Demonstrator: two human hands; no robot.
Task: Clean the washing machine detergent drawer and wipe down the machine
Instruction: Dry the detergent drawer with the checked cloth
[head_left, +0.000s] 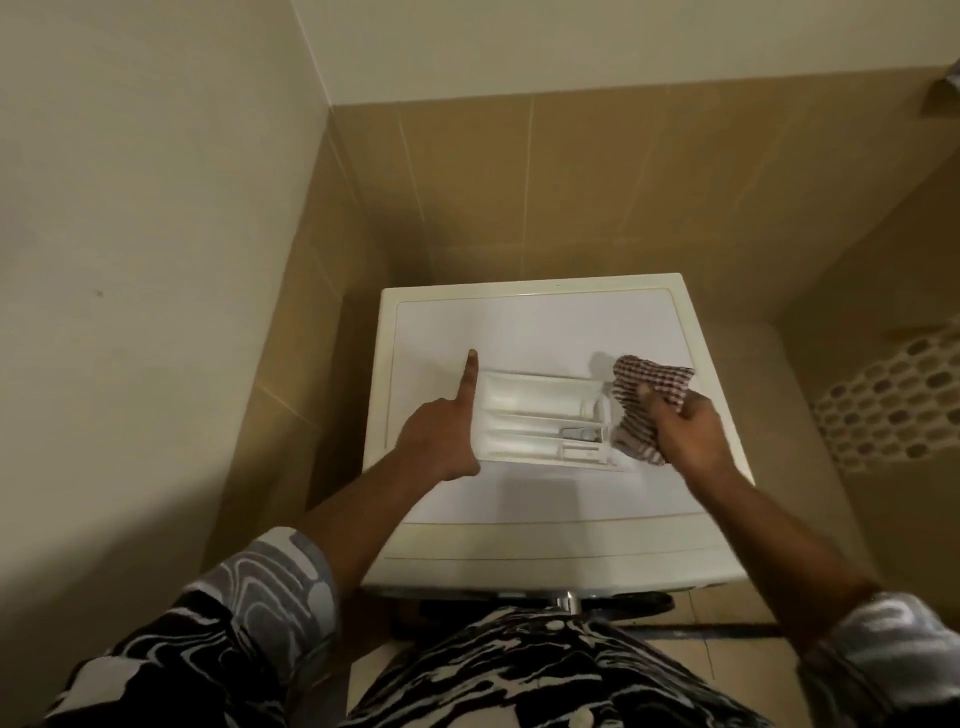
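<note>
Standing over the washing machine (545, 322), which sits in a tan-tiled corner with its white top panel mid-view. The detergent drawer (540, 415) lies flat on that top, lengthwise left to right, compartments up. The left hand (441, 441) is at the drawer's left end, index finger stretched toward the far side, other fingers curled, holding nothing (contact with the drawer unclear). The right hand (685, 431) grips a bunched brown-checked cloth (649, 395) at the drawer's right end. Plain cream wall (130, 208) on the left, tan tiles (519, 182) behind, mosaic patch (893, 395) far right. Black-and-white patterned sleeves (270, 587) nearest the camera, and tiled floor (727, 660) below the machine front.
</note>
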